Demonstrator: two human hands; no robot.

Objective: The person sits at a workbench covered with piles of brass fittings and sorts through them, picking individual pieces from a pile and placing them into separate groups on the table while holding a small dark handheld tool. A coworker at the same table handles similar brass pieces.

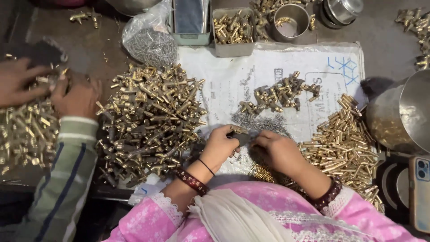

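Observation:
My left hand (219, 147) pinches a small brass fitting (237, 131) at its fingertips, just above a white printed sack (233, 80) spread on the table. My right hand (277, 150) meets it from the right, fingers closed on the same dark piece between both hands. A large heap of brass fittings (150, 118) lies left of my left hand. A pile of brass pins (342, 143) lies right of my right hand. A smaller cluster of assembled fittings (277, 96) and thin grey springs (260, 122) sit just beyond my hands.
Another person's hands (74, 96) in a striped sleeve sort brass parts (27, 134) at the left. A bag of small grey parts (150, 42), a grey box of fittings (232, 31), steel bowls (291, 20) stand at the back. A large steel pot (398, 116) and a phone (420, 192) are at right.

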